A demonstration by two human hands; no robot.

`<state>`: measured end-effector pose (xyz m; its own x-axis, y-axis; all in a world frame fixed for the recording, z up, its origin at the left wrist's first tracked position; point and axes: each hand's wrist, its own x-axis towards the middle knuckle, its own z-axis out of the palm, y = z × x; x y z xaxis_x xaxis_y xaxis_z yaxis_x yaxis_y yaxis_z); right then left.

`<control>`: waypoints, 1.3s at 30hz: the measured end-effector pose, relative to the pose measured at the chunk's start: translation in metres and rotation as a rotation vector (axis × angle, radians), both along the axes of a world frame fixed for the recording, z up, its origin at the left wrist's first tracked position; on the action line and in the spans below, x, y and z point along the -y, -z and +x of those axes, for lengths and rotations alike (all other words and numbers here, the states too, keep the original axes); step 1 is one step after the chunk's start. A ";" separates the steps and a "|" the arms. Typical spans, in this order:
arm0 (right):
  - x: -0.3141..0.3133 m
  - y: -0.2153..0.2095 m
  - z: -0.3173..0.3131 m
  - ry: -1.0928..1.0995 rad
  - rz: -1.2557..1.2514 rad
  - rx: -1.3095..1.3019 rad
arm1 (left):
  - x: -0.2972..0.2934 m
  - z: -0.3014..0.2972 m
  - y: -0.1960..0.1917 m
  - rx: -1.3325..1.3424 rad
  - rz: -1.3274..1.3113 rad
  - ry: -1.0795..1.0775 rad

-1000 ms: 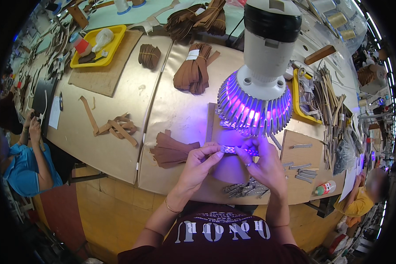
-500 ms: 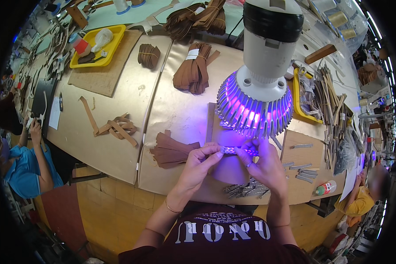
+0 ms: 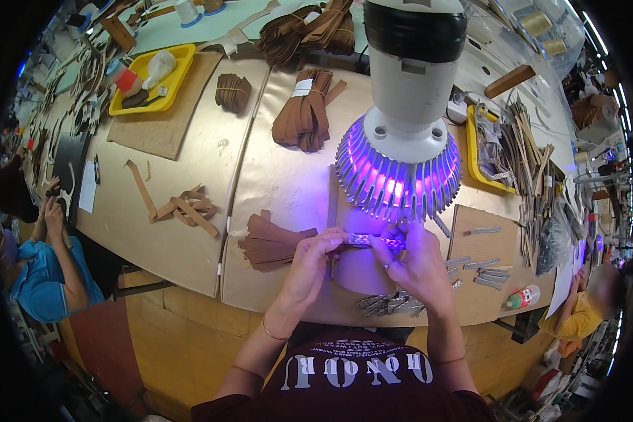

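Observation:
A short braided strip (image 3: 362,240), lit purple, is stretched between my two hands just below a finned lamp (image 3: 398,172). My left hand (image 3: 308,266) pinches its left end between thumb and fingers. At the other end my right hand (image 3: 418,267), with a ring on one finger, closes on the strip; its fingertips are partly hidden by glare and the lamp. Beside my left hand lies a fanned bundle of brown strips (image 3: 274,243). Several grey braided pieces (image 3: 390,302) lie in a heap below the strip, near the table's front edge.
Grey braided pieces lie on a cardboard sheet (image 3: 477,285) at the right, near a small bottle (image 3: 522,297). Yellow trays stand far left (image 3: 178,88) and right (image 3: 474,151). Loose tan strips (image 3: 186,207) and tied brown bundles (image 3: 304,119) lie leftward. Co-workers sit at both sides.
The strip and both hands have shifted slightly left in the picture, as has the lamp. My left fingers have curled in more at the strip's end.

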<state>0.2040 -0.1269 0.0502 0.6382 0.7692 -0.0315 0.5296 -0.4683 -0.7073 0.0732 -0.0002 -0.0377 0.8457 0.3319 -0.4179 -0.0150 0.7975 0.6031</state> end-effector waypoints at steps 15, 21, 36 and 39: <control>0.007 0.015 0.014 0.048 0.136 -0.446 | 0.011 0.005 0.004 0.047 0.292 -0.038; 0.012 0.017 0.015 -0.018 0.208 -0.460 | 0.009 0.004 0.005 0.040 0.227 -0.028; 0.011 0.019 0.003 0.022 0.250 -0.315 | 0.009 0.005 0.002 0.057 0.194 -0.016; 0.010 0.018 0.003 0.025 0.260 -0.318 | 0.009 0.005 0.002 0.061 0.180 -0.018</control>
